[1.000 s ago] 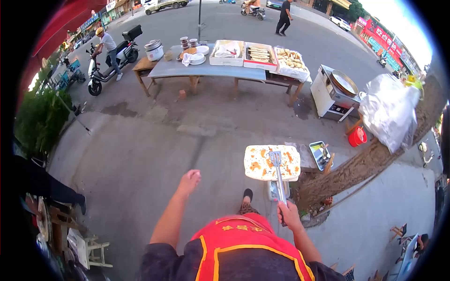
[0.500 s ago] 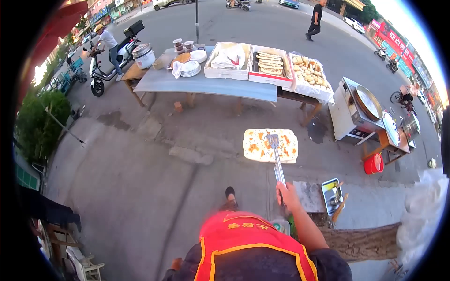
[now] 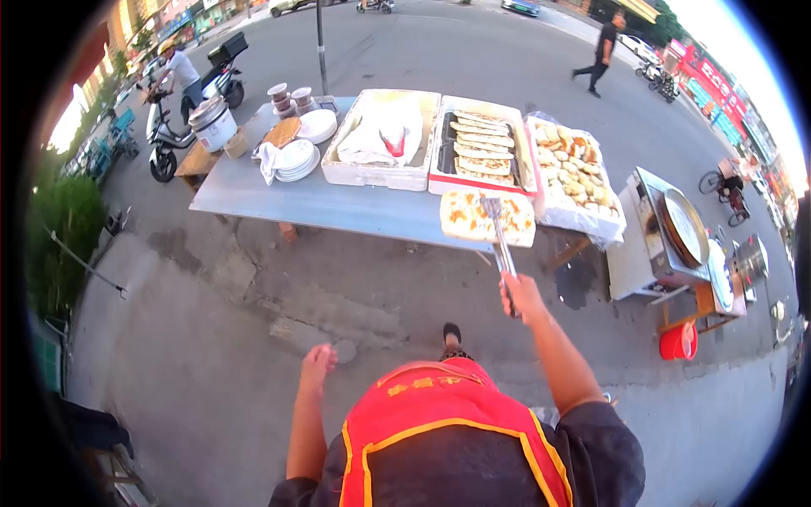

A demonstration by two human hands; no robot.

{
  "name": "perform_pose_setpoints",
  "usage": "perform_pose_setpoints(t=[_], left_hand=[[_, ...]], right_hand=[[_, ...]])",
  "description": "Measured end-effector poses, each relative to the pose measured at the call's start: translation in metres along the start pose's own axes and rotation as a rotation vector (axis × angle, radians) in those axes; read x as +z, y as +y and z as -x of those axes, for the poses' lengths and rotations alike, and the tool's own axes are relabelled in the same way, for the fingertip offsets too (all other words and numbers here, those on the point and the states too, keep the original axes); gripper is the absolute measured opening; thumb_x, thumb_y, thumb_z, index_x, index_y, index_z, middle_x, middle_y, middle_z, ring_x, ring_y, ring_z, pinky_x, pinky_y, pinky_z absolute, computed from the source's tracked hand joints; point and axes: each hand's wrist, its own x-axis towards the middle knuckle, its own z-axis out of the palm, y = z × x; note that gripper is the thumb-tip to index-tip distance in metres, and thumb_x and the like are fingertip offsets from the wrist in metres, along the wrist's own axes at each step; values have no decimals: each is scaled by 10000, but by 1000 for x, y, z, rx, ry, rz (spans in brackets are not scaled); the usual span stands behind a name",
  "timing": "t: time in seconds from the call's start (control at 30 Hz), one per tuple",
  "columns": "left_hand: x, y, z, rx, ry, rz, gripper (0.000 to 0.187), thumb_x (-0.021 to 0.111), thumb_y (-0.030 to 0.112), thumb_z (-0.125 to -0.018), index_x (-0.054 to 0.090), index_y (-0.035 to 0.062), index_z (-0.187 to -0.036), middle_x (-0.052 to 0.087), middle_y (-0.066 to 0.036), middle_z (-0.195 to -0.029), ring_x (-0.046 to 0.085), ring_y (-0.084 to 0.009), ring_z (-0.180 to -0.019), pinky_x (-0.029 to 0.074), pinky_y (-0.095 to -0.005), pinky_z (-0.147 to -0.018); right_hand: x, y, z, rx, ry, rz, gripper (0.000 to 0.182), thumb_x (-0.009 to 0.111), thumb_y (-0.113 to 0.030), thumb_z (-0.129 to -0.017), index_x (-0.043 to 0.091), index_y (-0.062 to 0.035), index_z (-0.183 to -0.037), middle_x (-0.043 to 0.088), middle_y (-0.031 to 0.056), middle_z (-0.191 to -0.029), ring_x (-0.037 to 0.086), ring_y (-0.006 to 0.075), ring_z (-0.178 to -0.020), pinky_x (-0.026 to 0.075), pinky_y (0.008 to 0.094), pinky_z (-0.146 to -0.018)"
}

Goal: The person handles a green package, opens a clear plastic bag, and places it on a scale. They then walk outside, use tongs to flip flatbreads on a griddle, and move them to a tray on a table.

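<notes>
Gripping a pair of metal tongs (image 3: 502,245) in a closed fist, the right hand (image 3: 521,297) holds them out in front at arm's length — the far end of the tongs is clamped on a rectangular flatbread (image 3: 487,217), pale with orange-brown patches, which hangs level over the near edge of the metal table (image 3: 296,198). The left hand (image 3: 318,362) hangs low at the person's side, fingers loosely curled, holding nothing that I can see. On the table just beyond the flatbread sits a red-edged tray of cut flatbread strips (image 3: 481,152), with a white box holding cloth (image 3: 384,139) to its left and a tray of fried pieces (image 3: 570,173) to its right. Further left stands a stack of white plates (image 3: 297,156). Right of the table stands a griddle stand (image 3: 672,224) — a red bucket (image 3: 678,340) sits on the ground near it.
</notes>
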Motion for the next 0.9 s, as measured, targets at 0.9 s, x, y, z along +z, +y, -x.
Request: perform_pose_setpoints(t=[0.9], left_hand=[[167,-180,-141,-263,190,241,204,551,230,-882,522,61,-992,588,-90,-826,605,-224,-723,509,-338,-613]], right_hand=[[-65,-74,-393,246,-27,-90,356,501,-351,-905,497,-37,-737,464,36,-540,459,147,-393,390,291,-361]])
